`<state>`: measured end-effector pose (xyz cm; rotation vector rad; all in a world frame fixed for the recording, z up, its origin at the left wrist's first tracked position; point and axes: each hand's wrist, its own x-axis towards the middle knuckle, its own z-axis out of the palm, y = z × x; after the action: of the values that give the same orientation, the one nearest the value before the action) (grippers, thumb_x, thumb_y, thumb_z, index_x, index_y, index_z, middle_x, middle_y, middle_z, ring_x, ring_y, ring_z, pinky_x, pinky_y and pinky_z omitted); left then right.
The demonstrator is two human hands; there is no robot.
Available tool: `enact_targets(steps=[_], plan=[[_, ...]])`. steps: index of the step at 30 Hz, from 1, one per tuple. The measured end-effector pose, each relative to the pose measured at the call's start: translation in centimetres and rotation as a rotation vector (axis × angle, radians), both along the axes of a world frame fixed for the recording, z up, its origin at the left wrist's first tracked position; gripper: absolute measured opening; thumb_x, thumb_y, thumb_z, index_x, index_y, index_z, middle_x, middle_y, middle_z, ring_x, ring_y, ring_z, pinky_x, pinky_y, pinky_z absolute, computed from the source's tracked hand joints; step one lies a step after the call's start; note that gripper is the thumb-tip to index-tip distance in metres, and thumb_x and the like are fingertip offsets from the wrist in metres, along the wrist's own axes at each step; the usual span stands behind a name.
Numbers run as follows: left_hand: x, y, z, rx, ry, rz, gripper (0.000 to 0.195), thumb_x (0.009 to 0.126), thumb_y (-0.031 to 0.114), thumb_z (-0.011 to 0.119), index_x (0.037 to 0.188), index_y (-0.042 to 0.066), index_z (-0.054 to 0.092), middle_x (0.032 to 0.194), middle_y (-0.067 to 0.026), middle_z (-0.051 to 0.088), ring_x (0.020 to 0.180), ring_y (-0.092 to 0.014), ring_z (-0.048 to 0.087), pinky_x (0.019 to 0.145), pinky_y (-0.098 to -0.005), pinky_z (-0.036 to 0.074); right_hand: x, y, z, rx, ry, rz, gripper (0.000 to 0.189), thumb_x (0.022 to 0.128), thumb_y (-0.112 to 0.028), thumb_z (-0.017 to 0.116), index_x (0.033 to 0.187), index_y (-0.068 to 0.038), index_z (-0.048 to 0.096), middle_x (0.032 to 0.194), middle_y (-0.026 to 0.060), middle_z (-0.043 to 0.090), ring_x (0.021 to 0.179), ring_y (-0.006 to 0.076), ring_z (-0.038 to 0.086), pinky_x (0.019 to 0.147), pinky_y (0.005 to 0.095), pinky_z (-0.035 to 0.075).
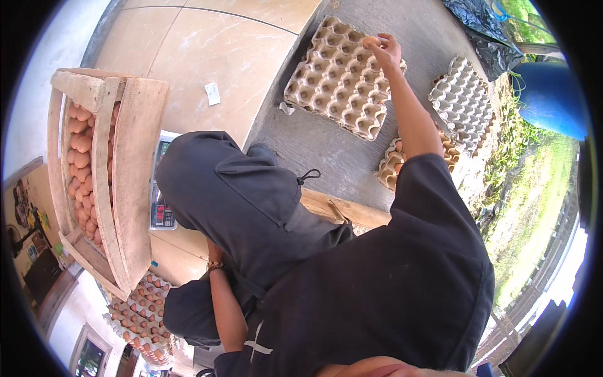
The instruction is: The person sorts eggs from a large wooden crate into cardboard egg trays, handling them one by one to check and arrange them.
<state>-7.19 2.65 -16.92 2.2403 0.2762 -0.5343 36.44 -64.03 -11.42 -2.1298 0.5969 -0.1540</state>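
Note:
My right hand [388, 51] holds a brown egg [371, 42] in its fingertips, over the upper right edge of a cardboard egg tray [339, 80]. That tray shows bare cups and lies on the grey concrete floor. Part of my left hand [214, 249] shows beside my knee, with a beaded bracelet at the wrist; its fingers are hidden behind the trouser leg. Below my right forearm, partly covered by it, is another tray [388, 176] with brown eggs in it.
A slatted wooden crate [136, 179] full of brown eggs stands at left, on or beside a digital scale [162, 219]. Stacked egg trays [141, 311] are at lower left. More grey trays [464, 99], a black plastic bag [494, 52] and a blue drum [551, 99] are at right. A tiled step [198, 52] borders the concrete.

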Motion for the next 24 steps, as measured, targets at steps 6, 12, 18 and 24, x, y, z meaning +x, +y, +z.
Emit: enact_targets(steps=[6, 12, 18, 24], plan=[[-0.5, 0.4, -0.4, 0.002, 0.017, -0.006, 0.06, 0.09, 0.024, 0.062, 0.136, -0.007, 0.04, 0.14, -0.0265, 0.044, 0.128, -0.038, 0.045, 0.104, -0.0423, 0.038, -10.2, -2.6, 1.5, 1.147, -0.17, -0.062, 0.037, 0.096, -0.022, 0.058, 0.122, 0.003, 0.055, 0.114, 0.0165, 0.059, 0.098, 0.0243, 0.062, 0.082, 0.0354, 0.056], [2.5, 0.2, -0.9, -0.007, 0.005, -0.079, 0.061, 0.09, 0.024, 0.062, 0.137, -0.007, 0.039, 0.141, -0.0266, 0.043, 0.128, -0.038, 0.044, 0.104, -0.0424, 0.038, -27.1, -8.9, -1.1, 0.128, -0.06, -0.644, 0.048, 0.085, -0.032, 0.071, 0.118, 0.0, 0.057, 0.102, 0.0143, 0.063, 0.088, 0.0226, 0.063, 0.079, 0.0357, 0.052], [3.7, 0.0, -1.1, -0.006, -0.004, -0.122, 0.061, 0.09, 0.024, 0.062, 0.138, -0.007, 0.039, 0.141, -0.0267, 0.042, 0.129, -0.038, 0.044, 0.104, -0.0425, 0.037, -32.8, -13.7, -1.3, -0.449, 0.147, -0.795, 0.039, 0.073, -0.03, 0.071, 0.1, -0.002, 0.065, 0.087, 0.015, 0.066, 0.085, 0.0311, 0.063, 0.083, 0.0446, 0.048], [2.2, 0.8, -0.7, 0.016, -0.023, -0.103, 0.062, 0.091, 0.025, 0.062, 0.139, -0.007, 0.038, 0.142, -0.0269, 0.041, 0.13, -0.038, 0.043, 0.105, -0.0426, 0.037, -27.6, -5.9, 0.6, -0.244, 0.0, -0.536, 0.026, 0.078, -0.023, 0.065, 0.096, -0.004, 0.069, 0.09, 0.0121, 0.069, 0.09, 0.0278, 0.065, 0.085, 0.0392, 0.049]])
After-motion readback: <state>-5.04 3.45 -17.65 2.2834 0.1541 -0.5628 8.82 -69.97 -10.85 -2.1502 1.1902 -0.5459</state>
